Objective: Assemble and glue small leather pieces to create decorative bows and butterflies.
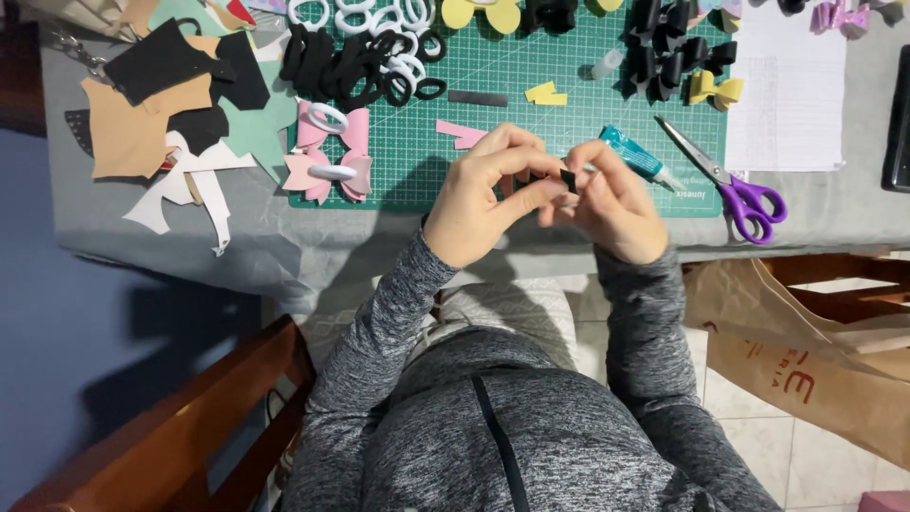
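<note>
My left hand (483, 194) and my right hand (611, 199) meet above the near edge of a green cutting mat (531, 57). Between their fingertips they pinch a small black strip (568, 180). My right hand also grips a teal glue tube (633, 155), whose nozzle end points right toward the scissors. Two pink bows (327, 152) with white hair ties lie to the left of my left hand. A loose pink cut piece (462, 135) sits just beyond my left fingers.
Purple-handled scissors (735, 185) lie at the mat's right corner. Black and white hair ties (365, 57), black bows (673, 52), a yellow bow (716, 88) and foam scraps (171, 104) crowd the grey table (284, 237). A brown paper bag (806, 351) and wooden chair frame (171, 427) flank me.
</note>
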